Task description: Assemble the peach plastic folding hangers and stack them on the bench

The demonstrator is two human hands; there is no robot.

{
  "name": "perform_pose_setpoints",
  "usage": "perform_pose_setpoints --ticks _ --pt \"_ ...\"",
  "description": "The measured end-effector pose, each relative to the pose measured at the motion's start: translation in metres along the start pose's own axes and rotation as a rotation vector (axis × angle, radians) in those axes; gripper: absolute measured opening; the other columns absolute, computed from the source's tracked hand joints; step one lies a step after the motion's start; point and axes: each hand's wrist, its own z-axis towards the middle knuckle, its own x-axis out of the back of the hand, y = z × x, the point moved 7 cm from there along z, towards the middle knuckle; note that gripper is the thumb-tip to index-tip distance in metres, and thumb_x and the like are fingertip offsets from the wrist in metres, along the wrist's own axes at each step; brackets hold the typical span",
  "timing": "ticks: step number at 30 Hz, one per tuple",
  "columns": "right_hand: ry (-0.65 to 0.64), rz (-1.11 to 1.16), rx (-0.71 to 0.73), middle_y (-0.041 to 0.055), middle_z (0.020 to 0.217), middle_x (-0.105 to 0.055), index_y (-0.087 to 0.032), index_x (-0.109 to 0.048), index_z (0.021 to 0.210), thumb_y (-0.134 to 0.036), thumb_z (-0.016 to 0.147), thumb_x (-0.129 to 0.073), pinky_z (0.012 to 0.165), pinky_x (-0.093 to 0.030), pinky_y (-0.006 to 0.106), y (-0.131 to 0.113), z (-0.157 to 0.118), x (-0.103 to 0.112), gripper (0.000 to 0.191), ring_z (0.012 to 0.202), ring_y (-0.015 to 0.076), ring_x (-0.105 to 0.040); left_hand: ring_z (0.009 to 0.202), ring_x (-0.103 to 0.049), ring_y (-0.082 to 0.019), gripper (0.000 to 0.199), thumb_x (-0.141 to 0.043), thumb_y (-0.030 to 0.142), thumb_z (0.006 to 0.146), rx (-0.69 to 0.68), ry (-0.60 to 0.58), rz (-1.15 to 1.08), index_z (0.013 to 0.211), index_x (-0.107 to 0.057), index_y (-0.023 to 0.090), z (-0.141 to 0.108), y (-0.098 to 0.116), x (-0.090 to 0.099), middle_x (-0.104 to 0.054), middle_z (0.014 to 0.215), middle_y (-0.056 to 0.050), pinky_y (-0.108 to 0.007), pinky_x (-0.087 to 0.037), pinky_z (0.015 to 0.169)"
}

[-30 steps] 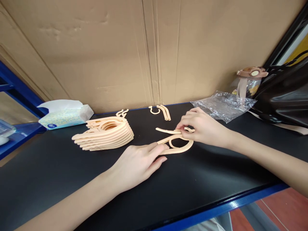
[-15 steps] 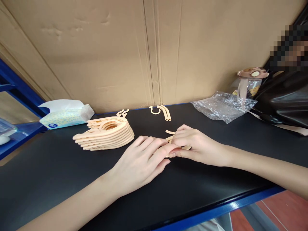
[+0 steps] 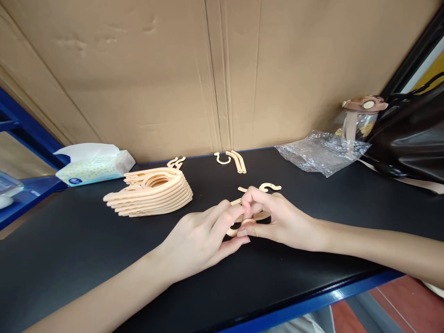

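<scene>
My left hand and my right hand meet over the middle of the table, fingers closed around a cream plastic hanger piece. Only a curved end of that piece shows below the fingers; the rest is covered. Just behind, a flat cream hanger body is partly hidden by my right fingers. Past my right knuckles lies a loose cream hanger hook. To the left of my left hand stands a neat stack of cream hangers, with hooks sticking up at its back.
Near the cardboard wall lie another hook and two curved hanger arms. A tissue pack sits at back left. Crumpled clear plastic bag, a drinking bottle and a black bag occupy the right back.
My right hand has drawn slightly nearer, its fingers now more bent. A curved end of the held piece and the loose hook behind my right hand have come into view.
</scene>
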Motion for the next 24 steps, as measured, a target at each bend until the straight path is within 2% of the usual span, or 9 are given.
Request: perform_pose_setpoints --ticks 5,10,14,17,21,24 --pt "-0.039 0.071 -0.019 -0.0035 0.079 -0.064 -0.022 -0.035 0.084 -0.028 0.084 -0.059 0.071 -0.047 0.025 0.0011 -0.0001 -0.0018 0.024 0.075 0.0106 -0.061 0.054 -0.055 -0.009 0.037 -0.054 0.038 0.089 -0.045 0.024 0.058 0.114 -0.04 0.015 -0.0014 0.0015 0.0012 -0.06 0.084 -0.001 -0.02 -0.04 0.044" --pt "-0.019 -0.022 0.007 -0.0035 0.078 -0.06 -0.022 -0.036 0.082 -0.032 0.084 -0.059 0.065 -0.044 0.022 -0.0032 0.0 0.0002 0.025 0.075 0.01 -0.057 0.047 -0.049 -0.009 0.028 -0.053 0.038 0.09 -0.127 -0.008 0.151 0.107 -0.046 0.016 -0.0004 0.005 0.0007 -0.053 0.071 0.003 -0.021 -0.034 0.041" --pt "-0.054 -0.021 0.038 -0.0061 0.071 -0.055 -0.022 -0.035 0.083 -0.024 0.086 -0.055 0.061 -0.042 0.019 -0.0048 0.0003 -0.0025 0.021 0.068 0.0075 -0.053 0.044 -0.045 -0.009 0.018 -0.049 0.036 0.092 -0.153 -0.034 0.177 0.098 -0.051 0.018 -0.0007 0.0048 -0.0021 -0.049 0.068 0.004 -0.022 -0.032 0.041" --pt "-0.067 0.002 0.07 -0.0055 0.074 -0.054 -0.021 -0.036 0.083 -0.021 0.086 -0.054 0.061 -0.042 0.019 -0.0055 -0.0001 -0.0035 0.018 0.068 0.0066 -0.052 0.046 -0.047 -0.009 0.016 -0.049 0.036 0.092 -0.17 -0.045 0.184 0.09 -0.051 0.02 -0.0014 0.0052 -0.0043 -0.05 0.07 0.003 -0.022 -0.032 0.042" --pt "-0.05 0.037 0.087 -0.0043 0.076 -0.053 -0.02 -0.04 0.083 -0.028 0.085 -0.058 0.065 -0.043 0.02 -0.0064 -0.0001 -0.0004 0.02 0.07 0.0071 -0.051 0.045 -0.045 -0.01 0.015 -0.046 0.034 0.093 -0.155 -0.048 0.19 0.088 -0.049 0.02 -0.0007 0.005 -0.0045 -0.047 0.066 0.004 -0.022 -0.03 0.042" --pt "-0.03 0.112 0.053 -0.0035 0.078 -0.057 -0.02 -0.041 0.086 -0.031 0.089 -0.053 0.065 -0.044 0.02 -0.0042 0.0006 0.0038 0.017 0.072 0.0076 -0.054 0.043 -0.043 -0.009 0.011 -0.044 0.03 0.093 -0.096 -0.044 0.144 0.087 -0.045 0.02 0.0009 0.0018 -0.002 -0.045 0.064 0.005 -0.022 -0.028 0.041"
